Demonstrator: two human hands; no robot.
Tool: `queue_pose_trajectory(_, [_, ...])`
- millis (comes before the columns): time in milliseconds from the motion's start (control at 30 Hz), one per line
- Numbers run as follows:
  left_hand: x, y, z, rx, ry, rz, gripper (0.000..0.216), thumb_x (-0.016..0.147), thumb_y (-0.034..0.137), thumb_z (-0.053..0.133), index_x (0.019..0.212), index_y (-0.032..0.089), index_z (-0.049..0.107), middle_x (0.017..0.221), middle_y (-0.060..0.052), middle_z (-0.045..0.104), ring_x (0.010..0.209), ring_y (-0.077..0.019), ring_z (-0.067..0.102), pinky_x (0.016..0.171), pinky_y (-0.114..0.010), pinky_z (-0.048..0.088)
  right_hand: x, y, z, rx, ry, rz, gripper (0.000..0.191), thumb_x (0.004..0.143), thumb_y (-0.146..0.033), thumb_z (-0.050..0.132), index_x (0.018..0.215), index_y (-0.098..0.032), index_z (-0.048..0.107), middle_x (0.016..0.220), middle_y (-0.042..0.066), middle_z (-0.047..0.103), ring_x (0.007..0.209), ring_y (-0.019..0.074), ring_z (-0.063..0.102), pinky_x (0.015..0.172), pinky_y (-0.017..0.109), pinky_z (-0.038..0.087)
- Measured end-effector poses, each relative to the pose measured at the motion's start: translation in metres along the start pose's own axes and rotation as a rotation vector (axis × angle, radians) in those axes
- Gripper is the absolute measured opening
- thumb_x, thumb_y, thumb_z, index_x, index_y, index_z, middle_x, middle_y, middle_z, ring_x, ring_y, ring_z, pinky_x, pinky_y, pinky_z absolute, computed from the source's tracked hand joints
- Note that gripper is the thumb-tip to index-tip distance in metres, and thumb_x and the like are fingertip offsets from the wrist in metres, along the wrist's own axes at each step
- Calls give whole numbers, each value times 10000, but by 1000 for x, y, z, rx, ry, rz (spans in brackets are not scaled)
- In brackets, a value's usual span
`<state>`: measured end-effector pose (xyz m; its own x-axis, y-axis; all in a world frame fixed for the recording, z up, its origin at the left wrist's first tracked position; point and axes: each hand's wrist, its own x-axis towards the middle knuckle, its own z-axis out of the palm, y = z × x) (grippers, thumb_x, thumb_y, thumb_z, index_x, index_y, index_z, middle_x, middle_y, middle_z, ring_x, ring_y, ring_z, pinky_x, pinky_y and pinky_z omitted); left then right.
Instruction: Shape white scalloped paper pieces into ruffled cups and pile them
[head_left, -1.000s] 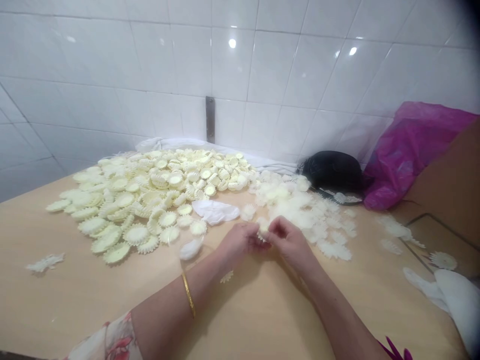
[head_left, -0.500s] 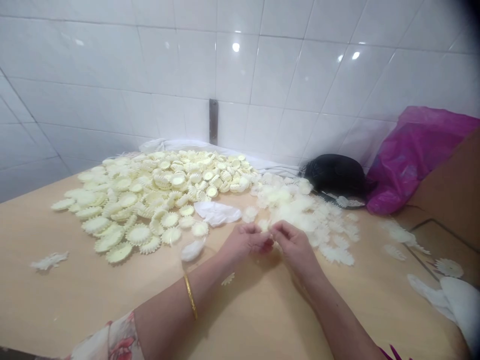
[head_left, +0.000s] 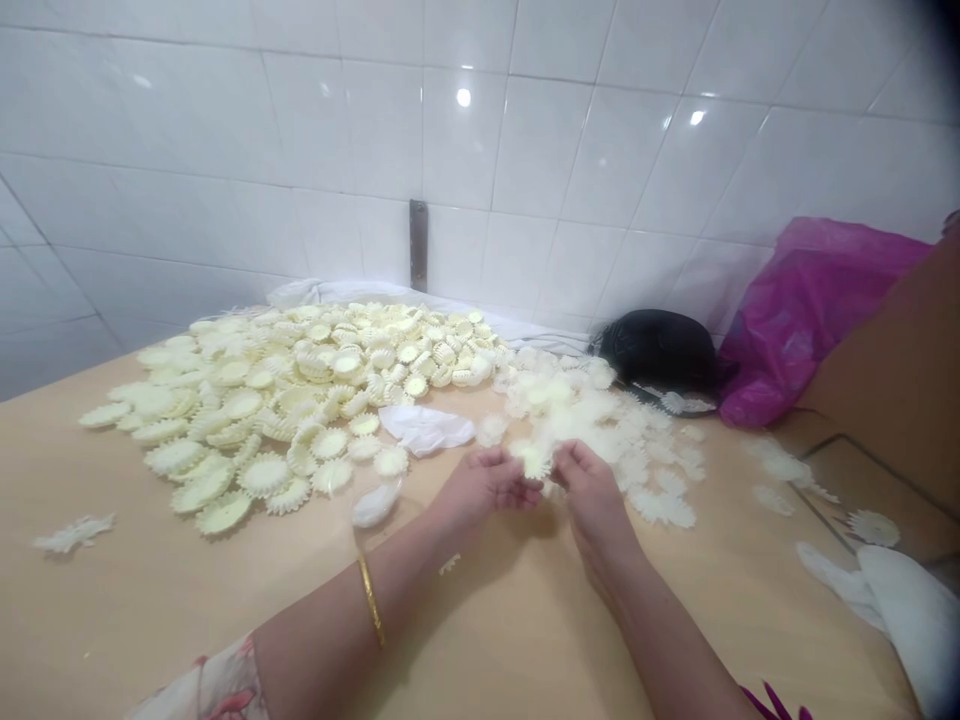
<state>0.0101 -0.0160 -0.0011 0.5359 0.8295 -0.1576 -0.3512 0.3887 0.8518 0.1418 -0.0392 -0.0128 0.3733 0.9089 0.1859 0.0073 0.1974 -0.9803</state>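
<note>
My left hand [head_left: 484, 485] holds a small cream frilled piece [head_left: 531, 460] at its fingertips. My right hand [head_left: 592, 490] curls close beside that piece, and its fingers hide whatever they may pinch. A gold bangle [head_left: 370, 600] circles my left wrist. Left of my hands lies a large heap of pale yellow fluted discs [head_left: 300, 390]. Flat, cream, petal-like frilled pieces [head_left: 600, 430] spread just beyond my right hand. A small white scrap [head_left: 375, 505] and a crumpled white sheet [head_left: 424, 430] lie near my left hand.
All this rests on a light wooden table [head_left: 112, 600] against a white tiled wall [head_left: 525, 130]. A black bag [head_left: 656, 350] and a magenta plastic bag [head_left: 810, 330] stand at the back right. White cloth [head_left: 907, 610] lies at the lower right.
My hands have drawn slightly apart, leaving the frilled piece more visible at my left fingertips. The view has shifted a little, and the objects on the table have stayed in place.
</note>
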Motion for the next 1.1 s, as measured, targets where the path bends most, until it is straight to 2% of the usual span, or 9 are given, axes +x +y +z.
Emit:
queue_pose_trajectory(167, [1, 1, -3, 72, 88, 28, 159, 708, 188, 626, 632, 110, 511, 631, -99, 638, 527, -140, 597, 587, -278, 469, 11, -5, -22, -327, 302, -101, 192, 747, -361, 490, 647, -197, 486, 610, -10, 527, 585, 143, 468, 603, 283, 377])
queue_pose_trajectory(233, [1, 1, -3, 98, 107, 24, 142, 707, 170, 619, 632, 108, 517, 637, -96, 635, 533, -136, 596, 591, -274, 468, 12, -10, -27, -493, 347, -185, 131, 711, -318, 531, 715, -187, 534, 727, 22, 562, 648, 159, 493, 647, 302, 386])
queue_pose_trajectory(367, [1, -1, 0, 127, 128, 13, 69, 716, 154, 592, 696, 94, 564, 633, -84, 625, 512, -115, 575, 572, -251, 452, 5, -17, -19, -481, 164, -253, 172, 732, -345, 542, 760, -178, 573, 803, 45, 579, 727, 172, 520, 706, 314, 400])
queue_pose_trajectory(467, [0, -2, 1, 117, 91, 21, 81, 704, 169, 601, 701, 98, 563, 598, -66, 605, 509, -112, 566, 558, -240, 440, -2, -16, -7, -264, -89, -82, 288, 687, -420, 611, 837, -177, 582, 790, 33, 597, 736, 168, 535, 693, 297, 415])
queue_pose_trajectory(533, [0, -4, 1, 139, 75, 33, 113, 676, 181, 630, 672, 110, 541, 569, -46, 585, 513, -116, 566, 550, -235, 433, -4, -14, -2, -149, -175, 32, 343, 633, -436, 652, 839, -170, 587, 772, 24, 595, 718, 164, 533, 673, 287, 416])
queue_pose_trajectory(600, [2, -7, -1, 145, 114, 38, 159, 644, 174, 657, 657, 133, 504, 534, -17, 560, 505, -118, 563, 531, -228, 425, -5, -12, 0, -121, -172, 62, 296, 626, -432, 648, 745, -169, 584, 689, 2, 571, 661, 150, 508, 636, 273, 399])
queue_pose_trajectory(700, [3, -9, -3, 118, 199, 36, 201, 636, 177, 671, 688, 152, 479, 519, 7, 543, 500, -119, 562, 499, -212, 412, -7, -13, 2, -211, -125, -23, 233, 682, -403, 596, 643, -179, 548, 608, -23, 523, 604, 131, 463, 595, 255, 368])
queue_pose_trajectory(867, [0, -10, 2, 18, 202, 17, 178, 700, 198, 626, 659, 153, 459, 518, 0, 535, 477, -108, 545, 482, -208, 414, -14, -15, 8, -323, -68, -143, 165, 741, -331, 550, 668, -184, 532, 625, -21, 535, 628, 133, 469, 608, 249, 365])
queue_pose_trajectory(1100, [0, -2, 6, -126, 143, 33, 100, 747, 112, 549, 656, 114, 505, 542, -10, 518, 458, -81, 520, 480, -199, 415, -10, -2, 11, -151, -86, 6, 254, 749, -394, 527, 616, -182, 488, 560, -44, 448, 556, 110, 408, 554, 237, 353])
